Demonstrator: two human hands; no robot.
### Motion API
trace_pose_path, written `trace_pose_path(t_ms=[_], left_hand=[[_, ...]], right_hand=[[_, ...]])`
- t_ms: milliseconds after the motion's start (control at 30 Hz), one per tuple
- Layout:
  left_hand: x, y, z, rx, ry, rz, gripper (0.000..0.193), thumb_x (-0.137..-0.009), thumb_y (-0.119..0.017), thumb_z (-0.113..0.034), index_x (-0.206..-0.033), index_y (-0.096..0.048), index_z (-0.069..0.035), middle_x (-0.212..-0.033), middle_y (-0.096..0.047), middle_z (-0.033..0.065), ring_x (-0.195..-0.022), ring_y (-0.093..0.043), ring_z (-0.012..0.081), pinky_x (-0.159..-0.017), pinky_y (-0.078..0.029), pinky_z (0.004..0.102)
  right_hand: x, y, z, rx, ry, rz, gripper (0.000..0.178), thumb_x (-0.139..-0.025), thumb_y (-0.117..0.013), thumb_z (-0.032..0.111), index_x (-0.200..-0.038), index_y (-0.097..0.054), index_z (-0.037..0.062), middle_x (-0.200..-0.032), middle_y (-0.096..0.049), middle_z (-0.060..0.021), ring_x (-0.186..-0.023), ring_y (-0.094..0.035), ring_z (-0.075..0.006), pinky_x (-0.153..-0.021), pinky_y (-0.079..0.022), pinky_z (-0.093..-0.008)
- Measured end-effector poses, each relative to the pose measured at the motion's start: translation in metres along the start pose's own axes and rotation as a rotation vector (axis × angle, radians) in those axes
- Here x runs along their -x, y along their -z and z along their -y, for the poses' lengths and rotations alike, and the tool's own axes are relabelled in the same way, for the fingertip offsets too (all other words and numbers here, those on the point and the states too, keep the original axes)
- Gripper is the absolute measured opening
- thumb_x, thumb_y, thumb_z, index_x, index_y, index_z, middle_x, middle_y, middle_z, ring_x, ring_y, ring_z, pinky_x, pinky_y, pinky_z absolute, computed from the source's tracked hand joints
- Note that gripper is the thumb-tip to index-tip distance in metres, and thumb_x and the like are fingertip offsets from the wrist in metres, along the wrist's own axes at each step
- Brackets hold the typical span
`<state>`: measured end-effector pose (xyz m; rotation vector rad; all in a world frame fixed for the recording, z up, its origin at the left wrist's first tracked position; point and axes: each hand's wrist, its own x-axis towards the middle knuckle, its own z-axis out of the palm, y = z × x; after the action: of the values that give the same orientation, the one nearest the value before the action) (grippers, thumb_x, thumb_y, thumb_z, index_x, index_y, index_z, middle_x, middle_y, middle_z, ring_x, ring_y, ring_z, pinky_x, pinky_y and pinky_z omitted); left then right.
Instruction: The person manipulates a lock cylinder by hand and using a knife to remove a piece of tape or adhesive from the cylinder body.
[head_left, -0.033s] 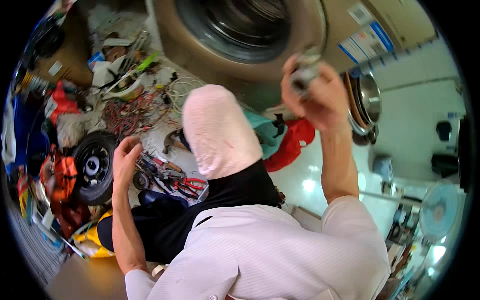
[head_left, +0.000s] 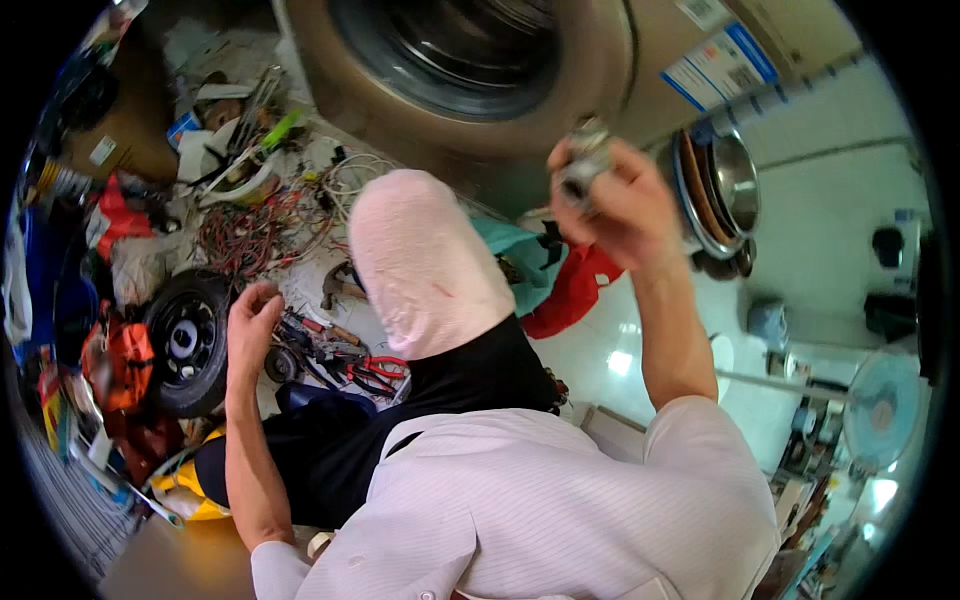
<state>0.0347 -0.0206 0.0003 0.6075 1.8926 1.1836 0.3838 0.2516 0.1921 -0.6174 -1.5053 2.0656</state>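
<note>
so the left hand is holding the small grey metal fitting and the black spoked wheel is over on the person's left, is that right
Not quite: the head view shows the right hand holding the small grey metal fitting. The black spoked wheel is indeed on the person's left.

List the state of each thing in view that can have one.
Metal fitting: gripped, hollow end showing.
Right hand: closed around the metal fitting.
Left hand: loosely curled, nothing visibly held.
Front-loading washing machine: open or shut unclear.
Wires: tangled.
Wheel: tyre fitted.
Fan: running or stopped, cannot tell.
</note>
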Motion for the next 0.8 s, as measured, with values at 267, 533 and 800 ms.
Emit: trace_pose_path(t_ms=[267,533,800], left_hand=[[-0.027,-0.005,0.095,-0.592,0.059,0.143,0.025,-0.088,-0.066,-0.012,-0.107,-0.067,0.004,-0.089,-0.069,0.0064,-0.079,-0.062,0.0139,-0.071,-0.050,0.0294],[-0.009,-0.005,0.117,-0.648,0.105,0.156,0.026,-0.086,-0.069,-0.011,-0.108,-0.069,0.003,-0.098,-0.074,0.0136,-0.091,-0.069,0.0206,-0.084,-0.052,0.0333],[0.005,-0.042,0.107,-0.492,0.186,0.322,0.028,-0.088,-0.066,-0.002,-0.115,-0.065,0.005,-0.101,-0.074,0.0100,-0.091,-0.068,0.0168,-0.083,-0.052,0.0302]], right_hand=[[0.115,0.119,-0.210,0.494,-0.578,-0.473,0.034,-0.088,-0.071,0.030,-0.095,-0.063,-0.0024,-0.081,-0.068,-0.0130,-0.070,-0.066,-0.0222,-0.063,-0.053,-0.0378],[0.070,0.100,-0.316,1.139,-0.498,-0.232,0.043,-0.087,-0.066,0.034,-0.096,-0.063,-0.0079,-0.090,-0.068,-0.0292,-0.086,-0.067,-0.0453,-0.075,-0.052,-0.0514],[-0.001,0.199,-0.440,0.412,-0.936,-0.619,0.040,-0.093,-0.060,0.023,-0.118,-0.064,-0.0078,-0.115,-0.068,-0.0257,-0.105,-0.067,-0.0393,-0.086,-0.053,-0.0459]])
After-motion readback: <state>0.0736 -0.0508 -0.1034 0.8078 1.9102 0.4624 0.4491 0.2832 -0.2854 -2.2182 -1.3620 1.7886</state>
